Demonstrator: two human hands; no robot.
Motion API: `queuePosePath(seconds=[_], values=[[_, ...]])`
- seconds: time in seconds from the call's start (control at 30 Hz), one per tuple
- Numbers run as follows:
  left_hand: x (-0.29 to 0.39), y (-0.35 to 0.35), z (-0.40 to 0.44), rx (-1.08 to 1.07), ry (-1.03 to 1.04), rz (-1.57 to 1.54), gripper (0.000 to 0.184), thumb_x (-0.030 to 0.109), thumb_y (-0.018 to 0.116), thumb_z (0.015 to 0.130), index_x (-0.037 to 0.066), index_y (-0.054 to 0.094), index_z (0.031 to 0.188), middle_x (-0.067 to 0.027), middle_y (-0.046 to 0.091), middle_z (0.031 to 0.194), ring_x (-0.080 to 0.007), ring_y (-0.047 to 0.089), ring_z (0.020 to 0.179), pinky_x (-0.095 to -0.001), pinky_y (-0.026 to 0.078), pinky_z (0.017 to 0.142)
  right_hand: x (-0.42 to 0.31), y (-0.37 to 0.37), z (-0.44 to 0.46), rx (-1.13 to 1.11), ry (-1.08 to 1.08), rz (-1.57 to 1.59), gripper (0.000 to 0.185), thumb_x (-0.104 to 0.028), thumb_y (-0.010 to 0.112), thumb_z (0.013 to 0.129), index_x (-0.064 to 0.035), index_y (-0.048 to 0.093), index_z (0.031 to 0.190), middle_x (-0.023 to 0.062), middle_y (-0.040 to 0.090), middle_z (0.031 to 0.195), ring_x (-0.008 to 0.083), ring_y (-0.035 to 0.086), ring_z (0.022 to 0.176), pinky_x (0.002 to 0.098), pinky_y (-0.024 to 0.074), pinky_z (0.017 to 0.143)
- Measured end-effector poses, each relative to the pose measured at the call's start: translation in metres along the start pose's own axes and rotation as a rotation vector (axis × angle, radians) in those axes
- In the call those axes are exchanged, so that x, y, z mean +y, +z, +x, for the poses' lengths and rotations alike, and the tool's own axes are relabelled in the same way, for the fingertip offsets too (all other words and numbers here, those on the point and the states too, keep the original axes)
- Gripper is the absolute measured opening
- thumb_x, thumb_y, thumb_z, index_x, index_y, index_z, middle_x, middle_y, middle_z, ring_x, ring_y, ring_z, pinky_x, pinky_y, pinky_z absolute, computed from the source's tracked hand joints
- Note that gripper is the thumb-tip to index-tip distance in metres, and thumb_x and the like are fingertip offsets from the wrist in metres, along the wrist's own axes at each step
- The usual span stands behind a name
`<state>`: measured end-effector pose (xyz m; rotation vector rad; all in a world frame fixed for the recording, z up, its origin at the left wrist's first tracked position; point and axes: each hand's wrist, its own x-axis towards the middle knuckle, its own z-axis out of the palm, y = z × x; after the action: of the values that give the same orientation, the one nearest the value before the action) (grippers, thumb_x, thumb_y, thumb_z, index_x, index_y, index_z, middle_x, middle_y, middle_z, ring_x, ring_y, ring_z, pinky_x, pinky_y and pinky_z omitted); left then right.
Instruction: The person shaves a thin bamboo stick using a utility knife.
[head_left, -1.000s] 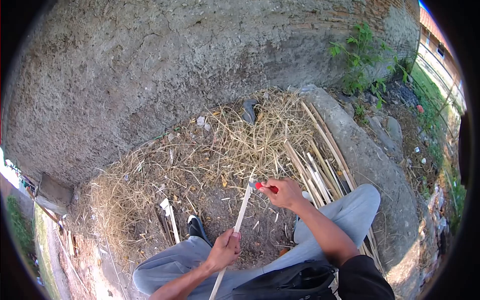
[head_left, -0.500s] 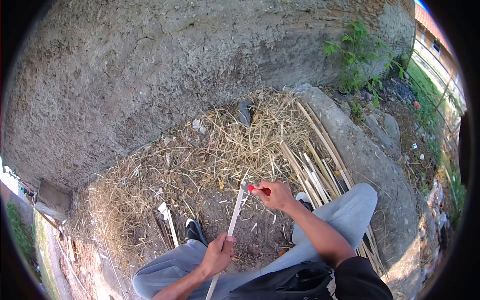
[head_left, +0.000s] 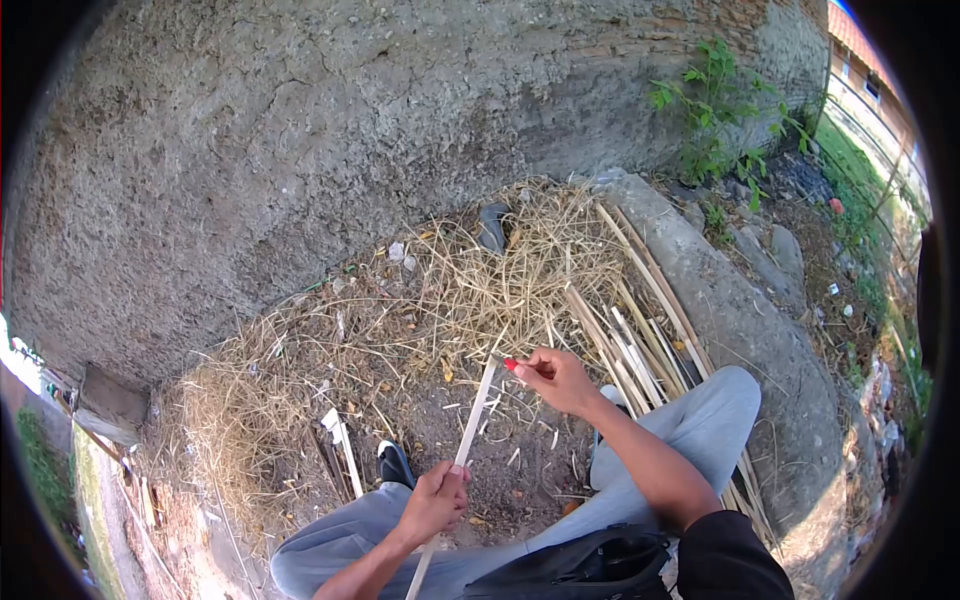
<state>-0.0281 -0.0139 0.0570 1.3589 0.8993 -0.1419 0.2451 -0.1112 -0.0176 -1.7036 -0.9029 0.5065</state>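
Note:
My left hand (head_left: 436,498) is closed around a long, pale bamboo strip (head_left: 474,419), which slants from my lap up toward the straw. In my right hand (head_left: 560,380) is a small knife with a red handle (head_left: 512,365), mostly covered by my fingers. Its short blade lies at the far tip of the strip; whether it cuts into the strip is too small to tell. Light shavings (head_left: 514,457) are scattered on the soil below.
Split bamboo strips (head_left: 640,355) lie in a pile beside my right knee. Dry straw (head_left: 510,280) covers the ground before a rough wall (head_left: 330,130). A stone ledge (head_left: 735,290) runs along the right. Another tool with a pale end (head_left: 333,420) rests near my left shoe (head_left: 393,462).
My right hand and the knife have shifted slightly up and right, staying at the strip's far end. The strip's tip has moved a little the same way.

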Motion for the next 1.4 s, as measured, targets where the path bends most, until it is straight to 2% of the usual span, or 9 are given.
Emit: queuePosePath(seconds=[0.17, 0.37, 0.43, 0.53, 0.7, 0.87, 1.2, 1.27, 1.4], values=[[-0.005, -0.004, 0.003, -0.081, 0.072, -0.032, 0.025, 0.027, 0.037, 0.11, 0.007, 0.049, 0.103, 0.0019, 0.038, 0.062, -0.0048, 0.031, 0.043, -0.0245, 0.028, 0.036, -0.007, -0.008, -0.004, -0.133, 0.24, 0.466, 0.02, -0.021, 0.064, 0.099, -0.0041, 0.062, 0.089, 0.0008, 0.06, 0.069, 0.003, 0.046, 0.055, 0.0236, 0.032, 0.046], [-0.002, -0.004, 0.002, -0.101, 0.012, -0.058, 0.026, 0.028, 0.038, 0.11, 0.006, 0.049, 0.102, -0.0001, 0.044, 0.07, -0.006, 0.035, 0.047, -0.0242, 0.032, 0.04, -0.015, -0.004, -0.011, 0.014, -0.097, 0.08, 0.024, -0.024, 0.068, 0.096, -0.0028, 0.063, 0.086, 0.0025, 0.061, 0.067, 0.008, 0.052, 0.053, 0.0274, 0.0392, 0.049], [-0.009, -0.005, 0.008, -0.111, 0.041, -0.073, 0.026, 0.028, 0.039, 0.109, 0.005, 0.05, 0.104, -0.0006, 0.046, 0.073, -0.0059, 0.037, 0.05, -0.0236, 0.035, 0.042, -0.029, -0.011, -0.015, 0.034, -0.1, -0.213, 0.028, -0.037, 0.07, 0.092, -0.0089, 0.069, 0.092, 0.0074, 0.069, 0.071, 0.0214, 0.066, 0.06, 0.0349, 0.0506, 0.058], [-0.013, -0.006, 0.01, -0.115, 0.062, -0.104, 0.027, 0.027, 0.041, 0.109, 0.004, 0.054, 0.106, -0.0015, 0.049, 0.08, -0.0059, 0.041, 0.054, -0.0225, 0.039, 0.046, -0.032, -0.011, -0.016, 0.06, -0.195, -0.366, 0.029, -0.041, 0.07, 0.091, -0.0122, 0.07, 0.092, 0.0084, 0.07, 0.073, 0.0291, 0.069, 0.065, 0.0385, 0.0541, 0.063], [-0.013, -0.004, 0.008, -0.114, 0.039, -0.171, 0.024, 0.021, 0.042, 0.108, 0.002, 0.057, 0.11, -0.0005, 0.053, 0.08, -0.0059, 0.044, 0.056, -0.0229, 0.042, 0.049, -0.034, -0.008, -0.019, 0.056, -0.176, -0.387, 0.029, -0.042, 0.069, 0.091, -0.0123, 0.069, 0.092, 0.0086, 0.071, 0.074, 0.0311, 0.07, 0.068, 0.0414, 0.0552, 0.065], [-0.028, 0.009, 0.007, 0.125, 0.401, 0.276, 0.027, 0.024, 0.042, 0.108, 0.001, 0.058, 0.113, 0.0015, 0.055, 0.073, -0.005, 0.045, 0.06, -0.0244, 0.04, 0.053, -0.028, -0.004, -0.017, 0.064, -0.182, -0.389, 0.029, -0.04, 0.069, 0.091, -0.0116, 0.068, 0.093, 0.0095, 0.07, 0.073, 0.0313, 0.07, 0.067, 0.0415, 0.0549, 0.064], [-0.025, 0.021, -0.008, 0.212, 0.414, 0.427, 0.026, 0.02, 0.043, 0.107, -0.001, 0.056, 0.1, -0.0018, 0.051, 0.065, -0.0076, 0.048, 0.059, -0.0281, 0.043, 0.054, -0.031, 0.004, -0.02, 0.13, -0.317, -0.386, 0.026, -0.034, 0.07, 0.092, -0.0091, 0.067, 0.085, 0.0092, 0.069, 0.068, 0.0291, 0.067, 0.056, 0.0385, 0.0519, 0.051], [-0.024, 0.018, -0.009, 0.189, 0.392, 0.409, 0.024, 0.02, 0.045, 0.106, 0.0, 0.057, 0.1, -0.0104, 0.058, 0.063, -0.0192, 0.059, 0.055, -0.0365, 0.047, 0.056, -0.032, 0.004, -0.019, 0.122, -0.303, -0.43, 0.027, -0.031, 0.072, 0.09, -0.0059, 0.067, 0.081, 0.0105, 0.071, 0.071, 0.0269, 0.067, 0.055, 0.0361, 0.0523, 0.051], [-0.021, 0.017, -0.012, 0.191, 0.352, 0.403, 0.023, 0.019, 0.046, 0.105, -0.001, 0.057, 0.099, -0.0105, 0.057, 0.062, -0.0207, 0.059, 0.054, -0.0371, 0.047, 0.056, -0.018, 0.009, -0.017, 0.098, -0.256, -0.391, 0.027, -0.036, 0.07, 0.091, -0.0102, 0.067, 0.083, 0.009, 0.068, 0.066, 0.029, 0.067, 0.055, 0.0387, 0.0513, 0.05]])
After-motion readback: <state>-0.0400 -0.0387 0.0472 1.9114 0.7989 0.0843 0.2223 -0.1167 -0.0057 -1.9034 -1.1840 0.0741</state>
